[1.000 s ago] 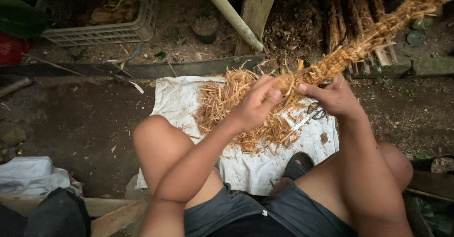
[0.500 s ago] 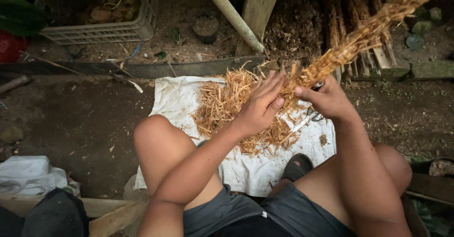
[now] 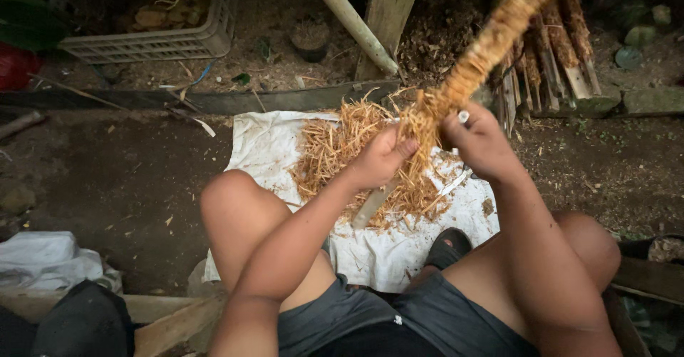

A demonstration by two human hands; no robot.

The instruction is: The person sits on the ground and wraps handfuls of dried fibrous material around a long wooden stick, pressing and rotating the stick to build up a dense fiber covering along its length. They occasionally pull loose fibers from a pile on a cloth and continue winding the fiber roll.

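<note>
Now my left hand (image 3: pixel 377 161) is closed around a pale knife (image 3: pixel 374 204), whose blade points down toward six o'clock, and its fingers press into the loose fibres at the lower end of the fibrous stalk (image 3: pixel 484 50). My right hand (image 3: pixel 481 143) is closed around this stalk, just at three o'clock from the left hand; the stalk goes up from there toward one o'clock, almost to the top edge. To do this step well, I think the right hand must hold the stalk firm and steady, and the blade should go along the fibres and away from my fingers, with short strokes.

Below both hands, the straw-coloured shavings (image 3: pixel 335 150) lie in a heap on the white cloth (image 3: pixel 263 143), which is spread on the earth floor between my knees. At eleven o'clock stands a white plastic crate (image 3: pixel 164 43); it seems to hold dry, brownish plant pieces, but I cannot tell exactly which.
</note>
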